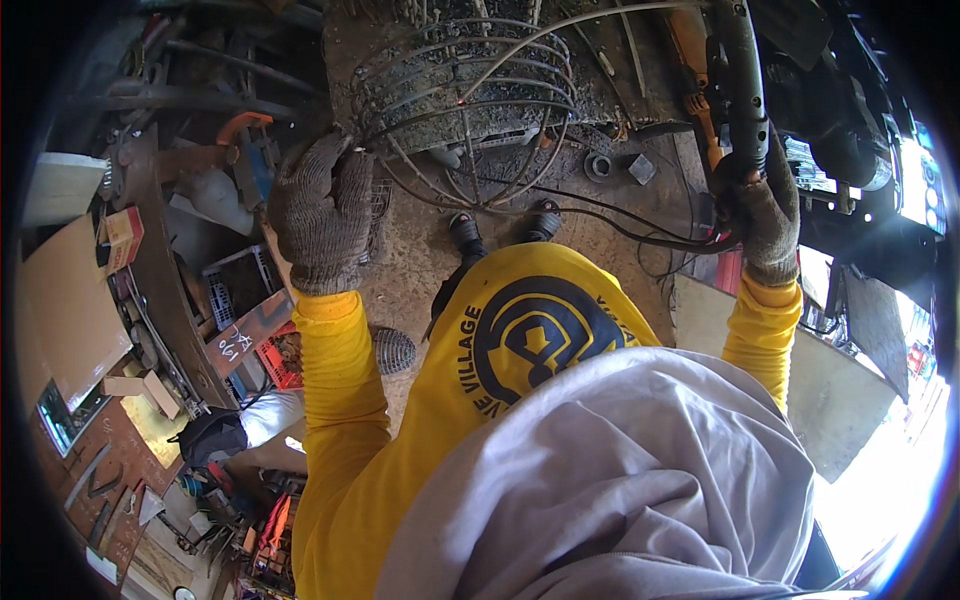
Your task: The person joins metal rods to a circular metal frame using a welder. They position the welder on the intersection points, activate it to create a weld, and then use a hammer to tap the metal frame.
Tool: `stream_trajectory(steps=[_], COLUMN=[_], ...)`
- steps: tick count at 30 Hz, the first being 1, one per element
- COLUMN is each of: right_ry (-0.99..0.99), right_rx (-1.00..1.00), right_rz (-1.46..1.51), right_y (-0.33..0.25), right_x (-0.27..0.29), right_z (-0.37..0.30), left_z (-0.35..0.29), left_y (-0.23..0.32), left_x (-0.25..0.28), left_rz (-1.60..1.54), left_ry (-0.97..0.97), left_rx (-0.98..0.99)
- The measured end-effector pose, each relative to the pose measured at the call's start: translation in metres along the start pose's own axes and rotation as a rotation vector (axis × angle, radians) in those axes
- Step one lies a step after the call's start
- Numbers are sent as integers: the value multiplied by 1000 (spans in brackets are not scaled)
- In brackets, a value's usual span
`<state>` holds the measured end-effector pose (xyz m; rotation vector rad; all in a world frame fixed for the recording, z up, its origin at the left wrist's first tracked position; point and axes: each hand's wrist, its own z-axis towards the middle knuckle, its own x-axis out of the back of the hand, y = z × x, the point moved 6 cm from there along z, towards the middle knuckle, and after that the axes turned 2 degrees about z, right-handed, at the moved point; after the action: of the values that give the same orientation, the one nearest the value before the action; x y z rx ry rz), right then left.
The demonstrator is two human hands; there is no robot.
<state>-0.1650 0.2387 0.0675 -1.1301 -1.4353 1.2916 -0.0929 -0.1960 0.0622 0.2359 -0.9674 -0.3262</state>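
Now | wire cage (463,104), top middle of the frame: already looks joined into a bowl, one spot glowing orange | person's left hand (325,215), upper left: pinches the cage's edge | right hand (772,232), upper right: curled round a dark handle (733,207) | more joining left: cannot tell

Two gloves (322,215), two feet (465,232), one large wire cage (463,103)
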Motion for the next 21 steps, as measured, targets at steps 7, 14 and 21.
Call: stream_trajectory(steps=[7, 14, 21], right_ry=[-17, 16, -74], right_rx=[-11, -276, -111], right_rz=[17, -95, 83], right_y=[2, 25, 7], right_x=[0, 30, 13], right_z=[1, 13, 4], left_z=[-18, -34, -52], left_y=[-20, -33, -49], left_x=[7, 13, 6], left_rz=[-18, 5, 36], left_ry=[-12, -18, -7], left_rx=[117, 129, 103])
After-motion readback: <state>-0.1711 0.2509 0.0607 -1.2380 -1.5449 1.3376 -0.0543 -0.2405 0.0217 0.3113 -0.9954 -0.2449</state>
